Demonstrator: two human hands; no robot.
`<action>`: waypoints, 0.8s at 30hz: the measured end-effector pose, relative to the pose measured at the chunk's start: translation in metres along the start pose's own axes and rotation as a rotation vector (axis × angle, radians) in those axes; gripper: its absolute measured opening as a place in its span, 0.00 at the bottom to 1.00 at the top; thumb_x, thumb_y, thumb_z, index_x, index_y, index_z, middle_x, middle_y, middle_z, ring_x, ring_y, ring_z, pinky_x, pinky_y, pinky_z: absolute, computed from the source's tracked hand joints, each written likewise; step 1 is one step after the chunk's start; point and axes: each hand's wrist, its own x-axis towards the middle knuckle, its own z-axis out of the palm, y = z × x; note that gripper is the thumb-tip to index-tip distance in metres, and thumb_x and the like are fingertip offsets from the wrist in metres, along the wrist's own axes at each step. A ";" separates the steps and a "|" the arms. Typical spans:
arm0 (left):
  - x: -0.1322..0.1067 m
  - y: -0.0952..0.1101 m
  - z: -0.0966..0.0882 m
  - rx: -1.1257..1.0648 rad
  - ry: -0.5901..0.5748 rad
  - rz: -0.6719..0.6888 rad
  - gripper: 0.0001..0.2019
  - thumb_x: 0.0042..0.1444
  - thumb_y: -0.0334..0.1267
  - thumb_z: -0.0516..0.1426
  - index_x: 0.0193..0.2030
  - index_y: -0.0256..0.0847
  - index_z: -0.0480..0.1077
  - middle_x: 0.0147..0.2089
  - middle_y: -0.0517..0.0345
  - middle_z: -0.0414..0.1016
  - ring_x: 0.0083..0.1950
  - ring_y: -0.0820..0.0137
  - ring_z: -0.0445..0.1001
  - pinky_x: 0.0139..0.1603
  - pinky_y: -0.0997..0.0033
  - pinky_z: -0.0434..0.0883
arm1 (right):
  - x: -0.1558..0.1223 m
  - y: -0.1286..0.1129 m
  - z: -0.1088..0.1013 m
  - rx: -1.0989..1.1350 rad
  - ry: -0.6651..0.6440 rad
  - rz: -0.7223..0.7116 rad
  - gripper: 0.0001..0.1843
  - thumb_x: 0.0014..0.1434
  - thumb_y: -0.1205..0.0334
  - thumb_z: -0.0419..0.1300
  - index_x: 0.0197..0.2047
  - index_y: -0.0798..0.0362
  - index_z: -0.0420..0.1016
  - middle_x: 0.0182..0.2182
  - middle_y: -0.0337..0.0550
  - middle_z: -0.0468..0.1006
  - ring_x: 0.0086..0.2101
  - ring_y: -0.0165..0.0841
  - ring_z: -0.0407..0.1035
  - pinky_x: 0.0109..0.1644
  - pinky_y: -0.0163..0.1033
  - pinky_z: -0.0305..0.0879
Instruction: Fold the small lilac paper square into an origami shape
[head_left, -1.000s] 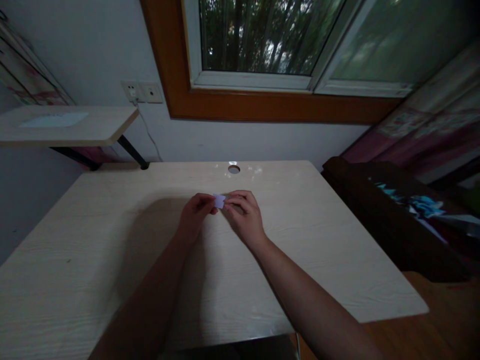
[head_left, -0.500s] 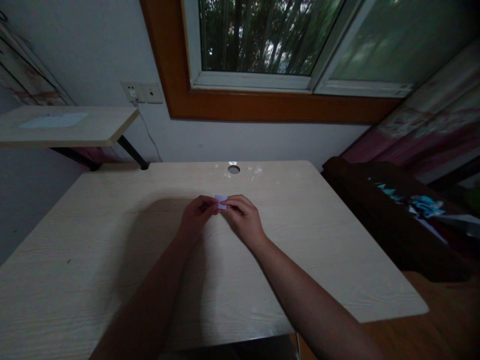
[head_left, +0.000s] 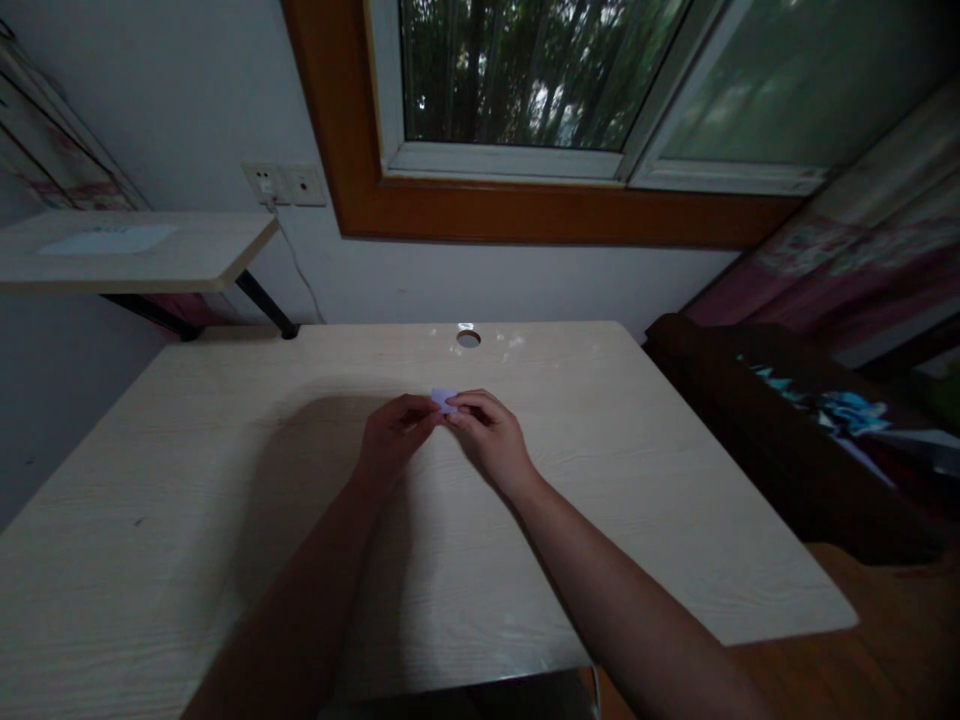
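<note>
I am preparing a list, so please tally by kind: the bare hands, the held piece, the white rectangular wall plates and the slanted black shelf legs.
Bare left hand and right hand: 2
Small pale-purple paper-like piece: 1
White rectangular wall plates: 2
Slanted black shelf legs: 2
Total: 7

Dim, underexposed, cool cast. Daylight visible through window (head_left: 517, 75), patchy highlights among dark trees (head_left: 465, 80). Broad soft shadow (head_left: 277, 490) over desk (head_left: 637, 500), left of centre; small glare spots near far edge. Dark furniture (head_left: 720, 400) at right loses detail. Wide-angle stretching at edges, upper-right corner blackened. Lilac paper (head_left: 441, 395) lacks fine detail.
</note>
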 end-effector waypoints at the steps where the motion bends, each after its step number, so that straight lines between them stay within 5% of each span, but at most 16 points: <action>1: 0.000 -0.001 0.000 0.002 0.009 0.007 0.11 0.49 0.42 0.70 0.36 0.40 0.78 0.36 0.56 0.82 0.37 0.69 0.80 0.44 0.68 0.77 | 0.000 0.000 0.000 0.011 0.000 0.006 0.08 0.57 0.59 0.69 0.42 0.45 0.83 0.40 0.42 0.79 0.40 0.34 0.74 0.46 0.40 0.71; 7: -0.001 -0.001 0.001 -0.024 0.057 -0.022 0.11 0.52 0.44 0.68 0.37 0.40 0.79 0.36 0.54 0.83 0.38 0.67 0.82 0.46 0.66 0.78 | -0.001 0.000 0.001 0.081 0.010 0.099 0.14 0.57 0.57 0.69 0.47 0.45 0.82 0.39 0.43 0.80 0.38 0.35 0.75 0.46 0.41 0.74; 24: -0.002 0.003 0.001 -0.021 -0.019 -0.038 0.10 0.53 0.45 0.68 0.36 0.40 0.80 0.35 0.53 0.84 0.37 0.65 0.83 0.45 0.65 0.79 | 0.001 -0.002 0.003 0.155 0.012 0.082 0.09 0.58 0.54 0.67 0.39 0.49 0.79 0.36 0.42 0.82 0.37 0.34 0.77 0.45 0.40 0.75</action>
